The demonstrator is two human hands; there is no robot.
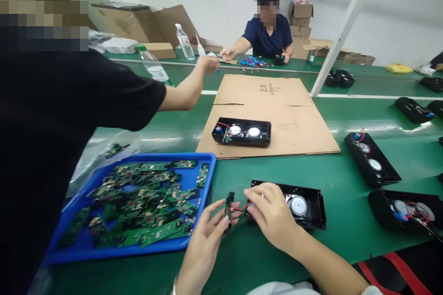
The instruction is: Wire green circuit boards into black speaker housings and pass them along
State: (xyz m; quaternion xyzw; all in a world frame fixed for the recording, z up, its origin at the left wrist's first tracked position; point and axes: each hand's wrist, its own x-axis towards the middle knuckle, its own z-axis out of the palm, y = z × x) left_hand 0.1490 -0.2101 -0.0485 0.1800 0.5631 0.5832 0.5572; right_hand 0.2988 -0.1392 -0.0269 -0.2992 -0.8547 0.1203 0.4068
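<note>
My left hand point(207, 233) pinches a small green circuit board point(228, 206) upright at the near table edge. Red wires point(240, 209) run from the board toward my right hand point(270, 214), whose fingers close on them at the left end of a black speaker housing point(313, 209). A round silver speaker point(297, 205) shows inside that housing. Just left of my hands, a blue tray point(204, 235) is piled with several green circuit boards point(145, 207).
A cardboard sheet point(273, 101) carries another speaker housing point(242, 132). More housings point(372, 159) lie on the green belt point(311, 175) at right. A person in black point(51, 147) at left reaches across toward a seated person point(268, 32). Water bottles point(183, 41) and boxes stand behind.
</note>
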